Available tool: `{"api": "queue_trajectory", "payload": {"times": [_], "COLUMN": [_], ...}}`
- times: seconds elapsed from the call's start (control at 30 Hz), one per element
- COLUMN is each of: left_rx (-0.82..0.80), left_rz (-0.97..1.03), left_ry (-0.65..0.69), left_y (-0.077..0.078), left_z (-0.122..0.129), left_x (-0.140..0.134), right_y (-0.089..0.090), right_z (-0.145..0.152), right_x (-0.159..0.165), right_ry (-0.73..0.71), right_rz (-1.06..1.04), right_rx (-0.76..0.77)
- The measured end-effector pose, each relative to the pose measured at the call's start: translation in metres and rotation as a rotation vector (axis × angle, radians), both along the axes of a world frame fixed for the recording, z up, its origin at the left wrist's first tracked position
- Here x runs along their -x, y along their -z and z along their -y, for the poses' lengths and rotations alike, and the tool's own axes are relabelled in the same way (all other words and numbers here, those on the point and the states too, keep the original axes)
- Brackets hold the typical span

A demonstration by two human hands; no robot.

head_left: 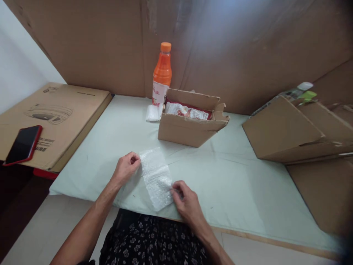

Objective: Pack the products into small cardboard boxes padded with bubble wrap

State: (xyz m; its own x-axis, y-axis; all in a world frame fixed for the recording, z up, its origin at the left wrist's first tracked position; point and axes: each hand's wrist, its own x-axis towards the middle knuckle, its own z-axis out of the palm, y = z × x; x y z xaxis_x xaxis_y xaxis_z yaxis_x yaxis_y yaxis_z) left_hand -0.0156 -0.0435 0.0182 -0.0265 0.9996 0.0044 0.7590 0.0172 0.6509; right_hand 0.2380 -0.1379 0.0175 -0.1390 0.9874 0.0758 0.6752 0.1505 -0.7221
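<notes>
A piece of clear bubble wrap (156,178) lies at a slant on the pale green cloth near the table's front edge. At its upper left edge, my left hand (128,166) is closed in a pinch on the wrap. The lower right edge is pinched between the thumb and fingers of my right hand (185,198). Just beyond the wrap stands an open cardboard box (184,130), with red and white printed packets (190,111) inside it.
Behind the box stands an orange-capped bottle (162,71), beside a small white roll (152,113). On the left, a red-edged phone (23,144) lies on a flat carton (63,106). Open cardboard boxes (284,129) occupy the right side. A cardboard wall (110,44) rises at the back.
</notes>
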Motion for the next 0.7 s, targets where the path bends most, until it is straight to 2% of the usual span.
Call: {"api": "queue_trajectory", "payload": {"times": [0.07,0.17,0.27,0.37,0.5,0.6,0.63,0.7], "left_rx": [0.025,0.035,0.059,0.09,0.075,0.012,-0.036,-0.151], "left_rz": [0.008,-0.035,-0.095,-0.137,-0.168,-0.15,-0.137,-0.132], "left_ry": [-0.032,-0.053,0.018,0.109,0.105,0.104,0.14,0.283], "left_y": [0.001,0.001,-0.002,-0.006,-0.012,-0.016,-0.016,-0.013], "left_z": [0.001,-0.007,-0.014,-0.012,0.002,0.014,0.016,0.02], "left_x": [-0.002,-0.017,-0.039,-0.052,-0.047,-0.049,-0.053,-0.067], "right_y": [-0.006,-0.016,-0.02,-0.015,-0.002,0.001,0.0,0.0], "right_z": [-0.007,-0.022,-0.035,-0.043,-0.044,-0.042,-0.041,-0.04], "right_x": [-0.022,-0.054,-0.076,-0.092,-0.111,-0.105,-0.095,-0.066], "right_ry": [0.035,0.051,0.06,0.123,0.236,0.281,0.258,0.121], "right_rz": [-0.066,-0.029,0.072,0.18,0.308,0.396,0.406,0.396], "right_rx": [0.043,0.071,0.105,0.093,-0.044,-0.203,-0.241,-0.272]}}
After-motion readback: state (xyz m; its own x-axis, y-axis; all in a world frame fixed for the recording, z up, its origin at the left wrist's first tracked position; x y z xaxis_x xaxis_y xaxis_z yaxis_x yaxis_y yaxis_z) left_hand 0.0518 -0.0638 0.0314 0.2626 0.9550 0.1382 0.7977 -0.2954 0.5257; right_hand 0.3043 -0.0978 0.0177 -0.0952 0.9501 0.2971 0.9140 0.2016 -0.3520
